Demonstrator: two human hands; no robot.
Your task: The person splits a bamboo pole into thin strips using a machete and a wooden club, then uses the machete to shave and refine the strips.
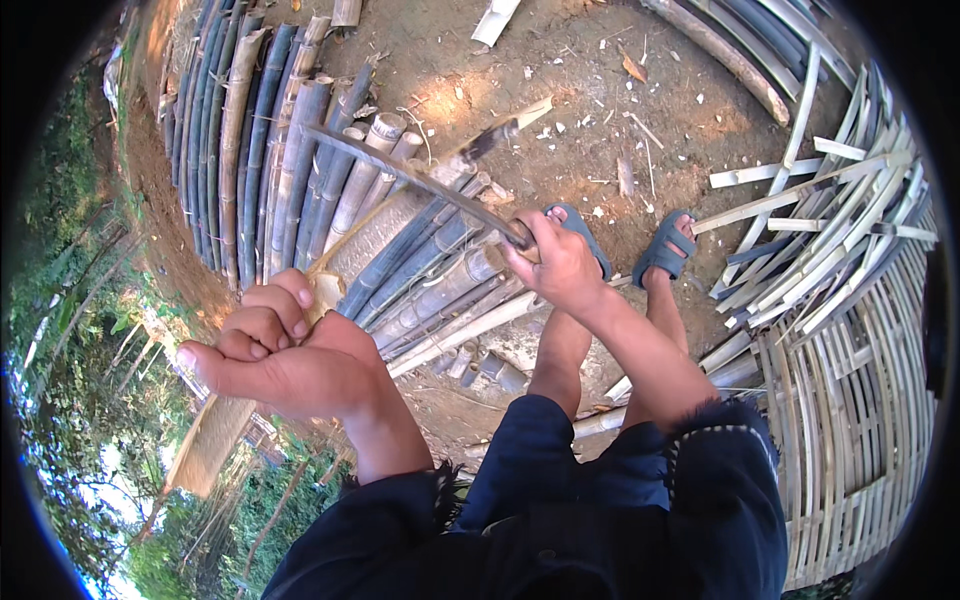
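Left hand [285,355] fisted tight round the top of a bamboo pole [215,435], thumb sticking out left; pole stands upright by the left knee. Right hand [560,265] closed on the handle of a long knife [420,180], blade angled up-left over the stacked bamboo [300,160]. Feet in blue sandals [665,245] on bare dirt. Split strips [830,230] and a woven panel [860,420] on the right.

Two hands, left hand [285,355] and right hand [555,262], one long blade [415,178], one upright split bamboo pole [300,340], two feet in two blue sandals [665,247], one woven bamboo panel [855,430], many stacked bamboo poles [270,150], too many to count
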